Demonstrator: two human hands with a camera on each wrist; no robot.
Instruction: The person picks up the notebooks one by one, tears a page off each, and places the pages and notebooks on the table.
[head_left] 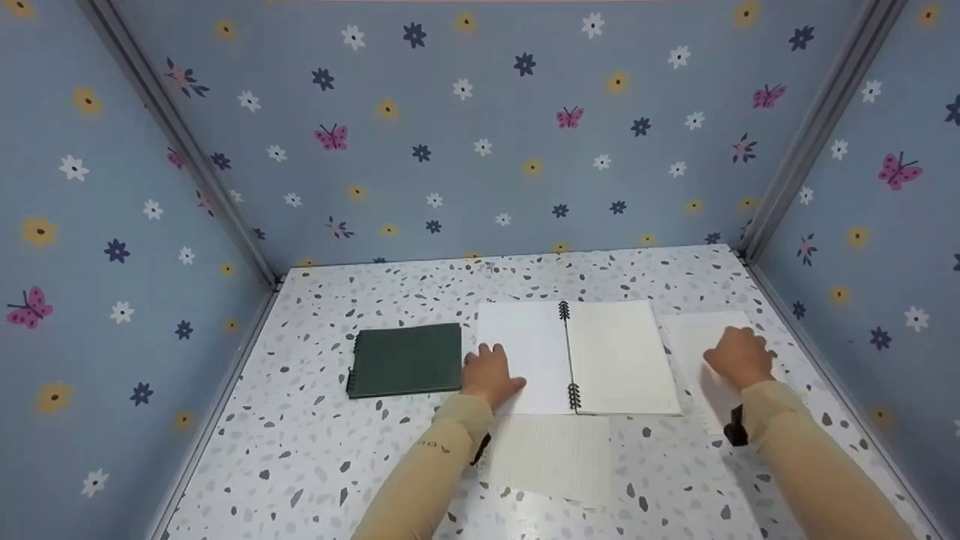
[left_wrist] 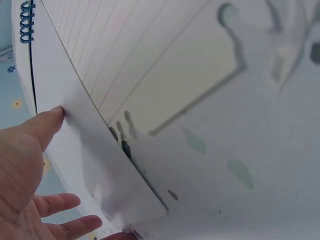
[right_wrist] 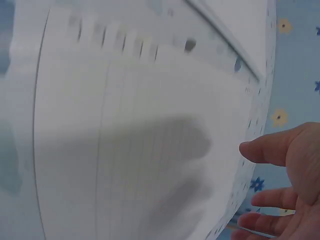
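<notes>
An open spiral notebook [head_left: 621, 360] with blank pages lies in the middle of the table. My left hand [head_left: 491, 375] rests at the outer edge of its left page, and in the left wrist view the thumb [left_wrist: 50, 122] touches the paper with the fingers apart. Over a loose ruled sheet [right_wrist: 135, 100] at the right, my right hand [head_left: 741, 356] holds nothing; its thumb and fingers stand apart and cast shadows on the paper. That sheet has a row of holes along one edge.
A dark green spiral notebook [head_left: 409, 360] lies closed, left of the open one. Another lined sheet [head_left: 551, 459] lies at the front, by the open notebook's lower edge. Flower-patterned panels [head_left: 495, 135] enclose the speckled table [head_left: 315, 300] at the back and both sides.
</notes>
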